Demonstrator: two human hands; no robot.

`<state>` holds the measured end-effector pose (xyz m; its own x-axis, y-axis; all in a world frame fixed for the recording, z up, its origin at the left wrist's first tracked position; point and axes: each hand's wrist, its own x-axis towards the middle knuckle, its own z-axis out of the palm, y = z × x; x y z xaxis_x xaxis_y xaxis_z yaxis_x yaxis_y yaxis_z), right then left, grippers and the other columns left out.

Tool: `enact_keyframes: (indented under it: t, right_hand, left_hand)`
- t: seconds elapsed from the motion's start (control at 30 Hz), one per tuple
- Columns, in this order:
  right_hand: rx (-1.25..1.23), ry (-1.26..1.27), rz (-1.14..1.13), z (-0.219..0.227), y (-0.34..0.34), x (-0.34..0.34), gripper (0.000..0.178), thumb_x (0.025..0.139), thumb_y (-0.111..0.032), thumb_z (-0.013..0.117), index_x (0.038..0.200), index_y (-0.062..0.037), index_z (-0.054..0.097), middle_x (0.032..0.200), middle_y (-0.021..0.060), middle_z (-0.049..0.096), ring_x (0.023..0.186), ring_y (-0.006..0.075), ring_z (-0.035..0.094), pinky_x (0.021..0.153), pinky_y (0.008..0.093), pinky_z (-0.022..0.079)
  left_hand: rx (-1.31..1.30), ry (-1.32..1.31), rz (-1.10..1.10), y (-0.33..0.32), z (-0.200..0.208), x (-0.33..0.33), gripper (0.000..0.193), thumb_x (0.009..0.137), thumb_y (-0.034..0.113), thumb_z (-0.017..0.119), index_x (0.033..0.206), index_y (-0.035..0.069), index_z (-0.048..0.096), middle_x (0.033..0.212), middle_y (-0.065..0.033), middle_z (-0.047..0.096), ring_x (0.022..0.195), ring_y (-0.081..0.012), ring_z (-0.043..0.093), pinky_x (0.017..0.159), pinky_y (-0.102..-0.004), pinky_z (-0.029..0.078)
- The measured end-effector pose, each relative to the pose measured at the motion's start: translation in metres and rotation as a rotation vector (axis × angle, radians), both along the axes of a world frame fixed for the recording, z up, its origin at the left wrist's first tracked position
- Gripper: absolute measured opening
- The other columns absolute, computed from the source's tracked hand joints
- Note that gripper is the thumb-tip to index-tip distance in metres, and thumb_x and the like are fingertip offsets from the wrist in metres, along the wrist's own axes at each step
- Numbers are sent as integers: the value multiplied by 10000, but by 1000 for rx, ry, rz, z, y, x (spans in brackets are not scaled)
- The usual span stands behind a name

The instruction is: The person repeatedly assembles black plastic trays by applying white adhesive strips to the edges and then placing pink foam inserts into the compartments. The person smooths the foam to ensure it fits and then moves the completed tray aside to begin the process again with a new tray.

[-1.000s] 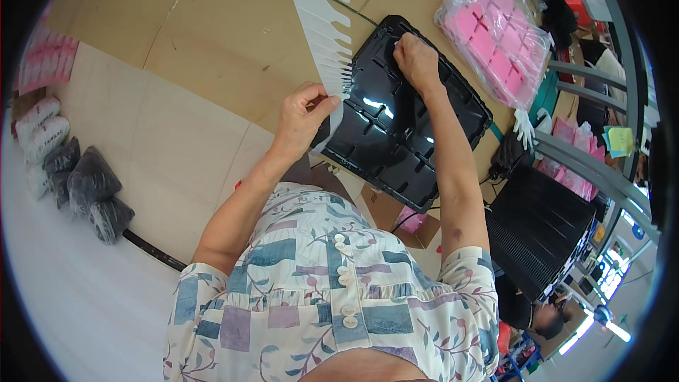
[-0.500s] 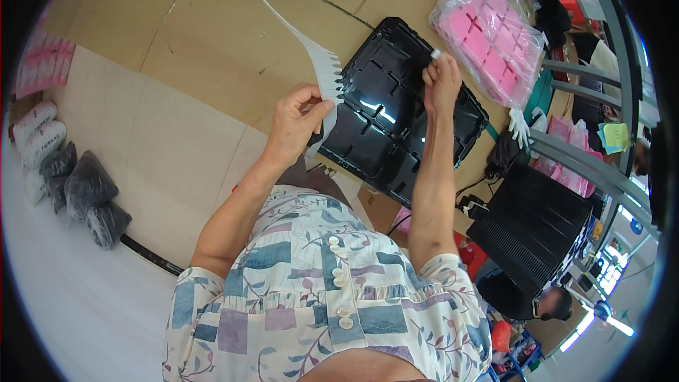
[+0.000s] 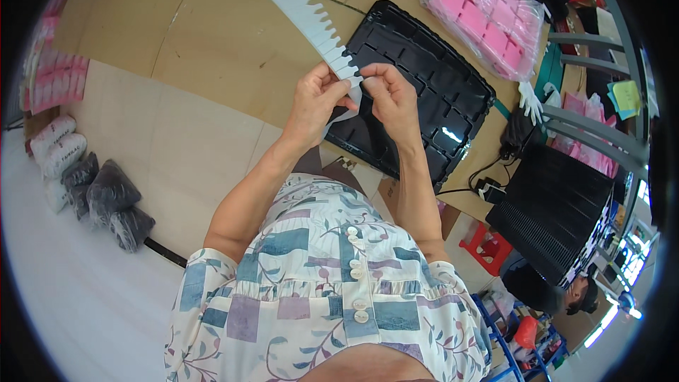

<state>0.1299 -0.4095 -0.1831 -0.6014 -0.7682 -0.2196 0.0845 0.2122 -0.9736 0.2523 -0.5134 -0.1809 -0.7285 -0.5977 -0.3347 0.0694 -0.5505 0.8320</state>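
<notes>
My left hand (image 3: 315, 107) pinches a long white strip (image 3: 303, 15) with a row of notches along one edge, which looks like a strip of peel-off stickers. The strip runs from the far left down to my fingers, and its tail curls below them. My right hand (image 3: 393, 105) is closed, thumb and forefinger pinched at the notched edge beside my left hand. Any small piece between those fingertips is hidden. Under and beyond my right hand lies a glossy black plastic tray (image 3: 438, 78) moulded with several compartments.
A clear bag of pink blocks (image 3: 488, 18) lies beyond the tray. At right are a white glove (image 3: 530, 102), a grey metal rail (image 3: 594, 138), a stack of black trays (image 3: 552, 209) and a seated person (image 3: 534, 286). Dark bags (image 3: 113, 191) sit on the floor at left.
My right hand has come back from the tray's far right side, where it held a small white piece, to the strip's edge. The strip now stretches straighter and wider across the view.
</notes>
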Motion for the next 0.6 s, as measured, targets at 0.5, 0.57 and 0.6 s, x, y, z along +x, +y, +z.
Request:
enact_keyframes:
  t: [0.5,0.57,0.6]
  right_hand:
    - [-300,1060,129,-1,26,1,89,837,-61,702,872,-10,638,660,41,608,527,74,551,480,249,428]
    - [-214,483,67,9,39,1,65,853,-56,691,870,-19,640,636,-2,573,528,48,534,456,237,398]
    - [-167,198,28,16,48,-2,54,861,-53,685,869,-24,641,624,-24,555,529,36,525,444,232,383]
  left_hand:
    - [79,-75,42,17,15,-9,162,966,121,589,1032,-25,610,927,-109,677,748,-140,666,549,-265,577]
    - [-30,-110,38,19,14,-8,173,970,136,592,1021,-28,609,927,-114,682,743,-141,665,544,-261,563]
    - [-121,-128,33,20,11,-5,181,973,143,592,1018,-31,609,929,-116,684,737,-139,663,546,-257,554]
